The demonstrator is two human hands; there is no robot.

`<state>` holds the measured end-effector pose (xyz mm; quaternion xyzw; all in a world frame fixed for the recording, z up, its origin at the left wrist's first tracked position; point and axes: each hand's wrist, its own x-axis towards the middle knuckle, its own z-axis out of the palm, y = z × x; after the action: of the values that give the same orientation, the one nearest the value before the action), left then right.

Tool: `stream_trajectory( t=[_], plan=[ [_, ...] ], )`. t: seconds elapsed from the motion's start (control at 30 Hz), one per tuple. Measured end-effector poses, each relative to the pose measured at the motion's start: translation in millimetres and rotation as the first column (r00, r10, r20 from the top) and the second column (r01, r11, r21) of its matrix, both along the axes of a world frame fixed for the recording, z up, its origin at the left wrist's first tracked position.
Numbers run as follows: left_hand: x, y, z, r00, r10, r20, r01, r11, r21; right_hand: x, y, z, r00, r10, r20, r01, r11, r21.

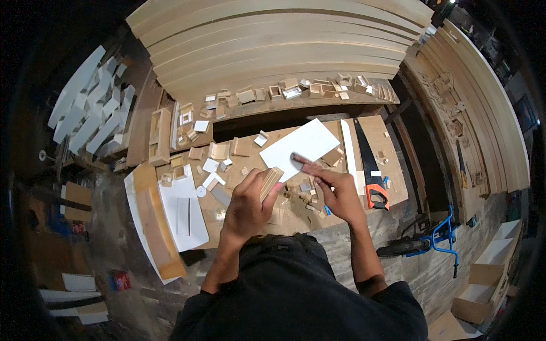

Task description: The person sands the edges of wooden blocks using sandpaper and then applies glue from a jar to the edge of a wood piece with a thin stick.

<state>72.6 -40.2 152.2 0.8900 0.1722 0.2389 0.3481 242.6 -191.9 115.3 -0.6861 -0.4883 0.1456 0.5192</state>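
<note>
My left hand (pixel 243 206) is closed around a small block of layered, striped wood (pixel 271 182), held up over the near part of the workbench. My right hand (pixel 342 196) pinches a short tool (pixel 298 161) with a brown shaft and a dark rounded end; motion blurs it, so I cannot tell its exact kind. The tool's end is close to the block but apart from it. Beneath and beyond both hands lies a white rectangular board (pixel 310 141). Small wooden offcuts (pixel 307 196) are scattered on the bench below my hands.
A handsaw (pixel 376 195) with an orange and black handle lies at the bench's right, beside a long white strip (pixel 348 156). Small wooden boxes (pixel 219 150) stand at the left. Long boards (pixel 278 45) are stacked behind. A blue bicycle (pixel 443 238) is at the lower right.
</note>
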Motion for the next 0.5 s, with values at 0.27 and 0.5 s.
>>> stream_trajectory(
  t=[0.27,0.5],
  plan=[
    [-14,8,-6,0.987,-0.162,0.019,0.163,0.977,-0.138,-13,32,24,0.980,0.194,0.053,-0.199,0.974,0.107],
    [-29,16,-8,0.970,-0.147,0.196,0.242,0.706,-0.665,-30,38,25,0.964,0.204,-0.170,-0.142,0.937,0.320]
  ],
)
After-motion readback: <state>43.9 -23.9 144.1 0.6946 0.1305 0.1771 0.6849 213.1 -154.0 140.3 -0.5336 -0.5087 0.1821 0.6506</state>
